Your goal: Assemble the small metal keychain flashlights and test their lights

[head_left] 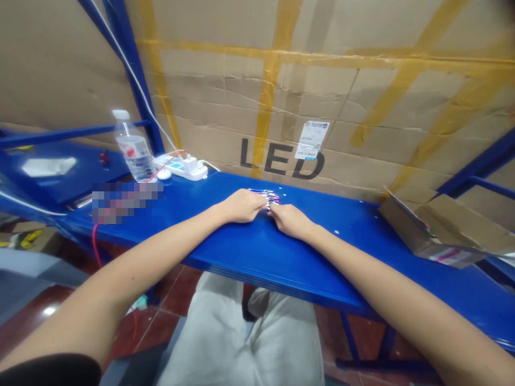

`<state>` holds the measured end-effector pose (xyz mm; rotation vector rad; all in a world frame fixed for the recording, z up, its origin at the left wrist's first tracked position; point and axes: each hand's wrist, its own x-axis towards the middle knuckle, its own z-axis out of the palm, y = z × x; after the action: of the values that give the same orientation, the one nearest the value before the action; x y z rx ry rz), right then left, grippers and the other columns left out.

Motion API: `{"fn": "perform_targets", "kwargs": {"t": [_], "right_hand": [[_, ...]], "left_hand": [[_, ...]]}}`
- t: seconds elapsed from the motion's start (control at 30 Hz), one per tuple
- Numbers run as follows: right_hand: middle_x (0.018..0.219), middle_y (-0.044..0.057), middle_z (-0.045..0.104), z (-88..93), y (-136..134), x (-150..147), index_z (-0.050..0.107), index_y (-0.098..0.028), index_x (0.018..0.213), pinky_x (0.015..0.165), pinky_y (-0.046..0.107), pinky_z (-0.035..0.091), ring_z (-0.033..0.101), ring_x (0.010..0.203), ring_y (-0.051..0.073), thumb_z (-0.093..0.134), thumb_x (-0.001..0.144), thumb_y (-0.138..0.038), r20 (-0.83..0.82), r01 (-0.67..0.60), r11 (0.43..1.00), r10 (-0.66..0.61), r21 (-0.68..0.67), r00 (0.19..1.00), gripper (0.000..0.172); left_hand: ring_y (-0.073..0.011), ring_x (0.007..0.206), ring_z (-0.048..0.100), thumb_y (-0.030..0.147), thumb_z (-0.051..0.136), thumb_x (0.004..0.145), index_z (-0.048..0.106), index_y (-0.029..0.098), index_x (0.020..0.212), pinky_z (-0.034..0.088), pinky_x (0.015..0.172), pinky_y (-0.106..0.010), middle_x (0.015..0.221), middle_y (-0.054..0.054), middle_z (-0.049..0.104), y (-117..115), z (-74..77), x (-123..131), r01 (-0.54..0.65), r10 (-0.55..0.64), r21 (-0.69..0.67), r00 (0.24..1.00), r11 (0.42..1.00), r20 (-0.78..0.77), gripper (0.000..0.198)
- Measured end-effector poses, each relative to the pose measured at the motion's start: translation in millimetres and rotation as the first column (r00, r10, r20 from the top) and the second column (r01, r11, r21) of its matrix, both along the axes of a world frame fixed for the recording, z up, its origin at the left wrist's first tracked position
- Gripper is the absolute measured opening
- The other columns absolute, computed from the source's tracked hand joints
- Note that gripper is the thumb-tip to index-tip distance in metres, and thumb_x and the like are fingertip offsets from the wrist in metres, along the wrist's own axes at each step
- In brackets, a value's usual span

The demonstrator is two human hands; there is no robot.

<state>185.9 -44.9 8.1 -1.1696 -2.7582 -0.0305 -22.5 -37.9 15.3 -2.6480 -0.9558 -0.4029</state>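
My left hand point(241, 206) and my right hand point(287, 221) meet near the middle of the blue metal bench point(257, 254). Their fingertips are at a small bundle of thin purple and silver pieces point(263, 196). The fingers hide part of the bundle, so I cannot tell whether either hand grips it. A few tiny white bits lie scattered on the bench around both hands.
A plastic water bottle point(133, 151) and a white power strip point(181, 167) stand at the back left. A pixelated patch point(126, 202) covers part of the bench. An open cardboard box point(436, 228) lies at the right, against a taped carton point(277, 91).
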Motion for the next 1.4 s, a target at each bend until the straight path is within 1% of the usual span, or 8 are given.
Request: {"fn": "perform_targets", "kwargs": {"t": [0.17,0.27,0.43,0.67,0.8,1.03,1.2,1.4], "right_hand": [[0.103,0.015,0.074,-0.8,-2,-2,0.061,-0.016,0.107,0.074,0.031,0.043,0.069,0.088,0.025,0.035,0.104,-0.029,0.076,0.044,0.999,-0.045,0.024,0.996,0.029],[0.1,0.014,0.074,-1.6,-4,-4,0.061,-0.017,0.103,0.072,0.03,0.041,0.069,0.085,0.025,0.035,0.104,-0.033,0.089,0.035,0.999,-0.038,0.03,0.995,0.031],[0.101,0.014,0.073,-5.5,-4,-7,0.06,-0.016,0.107,0.072,0.03,0.038,0.067,0.085,0.025,0.037,0.104,-0.033,0.045,0.101,0.993,-0.104,0.062,0.994,0.029],[0.099,0.011,0.073,-7.0,-6,1,0.06,-0.018,0.101,0.073,0.029,0.037,0.065,0.085,0.023,0.04,0.103,-0.031,-0.058,0.114,0.993,-0.112,0.032,0.992,0.025],[0.098,0.01,0.073,-5.0,-6,5,0.063,-0.018,0.094,0.076,0.028,0.039,0.065,0.086,0.022,0.045,0.101,-0.031,-0.098,0.068,0.998,-0.068,-0.001,0.993,0.023],[0.102,0.01,0.074,-3.4,-5,10,0.069,-0.018,0.1,0.08,0.03,0.044,0.067,0.091,0.023,0.048,0.098,-0.026,-0.182,0.001,0.999,-0.011,-0.053,0.983,0.022],[0.104,0.011,0.074,-2.2,-7,11,0.071,-0.018,0.103,0.083,0.031,0.046,0.068,0.093,0.024,0.05,0.097,-0.023,-0.208,0.001,0.999,-0.012,-0.049,0.978,0.022],[0.115,0.013,0.073,-1.0,-5,11,0.07,-0.017,0.115,0.089,0.033,0.048,0.068,0.102,0.026,0.049,0.099,-0.026,-0.178,0.021,0.999,-0.027,-0.034,0.984,0.028]], "left_hand": [[-0.0223,0.081,0.067,0.031,0.037,0.101,0.069,0.019,0.087,0.046,0.07,-0.032,0.087,-0.007,0.073,5,-1.9,-11,-0.081,0.092,-0.175,0.994,0.981,0.055,0.037],[-0.0228,0.086,0.068,0.033,0.036,0.102,0.069,0.019,0.091,0.048,0.075,-0.032,0.093,-0.008,0.074,6,-3.7,-18,-0.133,0.158,-0.215,0.982,0.967,0.103,0.037],[-0.0233,0.091,0.067,0.032,0.035,0.103,0.064,0.018,0.097,0.048,0.08,-0.033,0.1,-0.008,0.073,-1,-5.1,-15,-0.072,0.116,-0.187,0.964,0.98,0.238,0.033],[-0.0231,0.096,0.067,0.03,0.041,0.1,0.063,0.02,0.104,0.049,0.081,-0.033,0.108,-0.007,0.072,-2,-11.2,-15,-0.057,0.127,-0.287,0.964,0.956,0.233,0.024],[-0.0239,0.105,0.066,0.032,0.044,0.099,0.065,0.025,0.113,0.049,0.085,-0.033,0.115,-0.005,0.071,0,-7.8,-23,-0.009,0.042,-0.244,0.99,0.97,0.131,0.027],[-0.0243,0.096,0.065,0.029,0.046,0.096,0.072,0.029,0.114,0.047,0.072,-0.033,0.106,-0.007,0.07,-7,6.0,-28,-0.037,0.029,-0.095,0.996,0.995,-0.079,0.032],[-0.0253,0.096,0.062,0.025,0.046,0.095,0.074,0.024,0.111,0.047,0.08,-0.037,0.104,-0.01,0.068,-5,10.2,-23,-0.009,0.001,-0.071,0.995,0.997,-0.101,0.032],[-0.0266,0.095,0.061,0.027,0.048,0.093,0.071,0.019,0.101,0.044,0.083,-0.039,0.098,-0.01,0.07,-2,14.1,-28,-0.09,0.088,-0.089,0.996,0.992,-0.029,0.026]]}}
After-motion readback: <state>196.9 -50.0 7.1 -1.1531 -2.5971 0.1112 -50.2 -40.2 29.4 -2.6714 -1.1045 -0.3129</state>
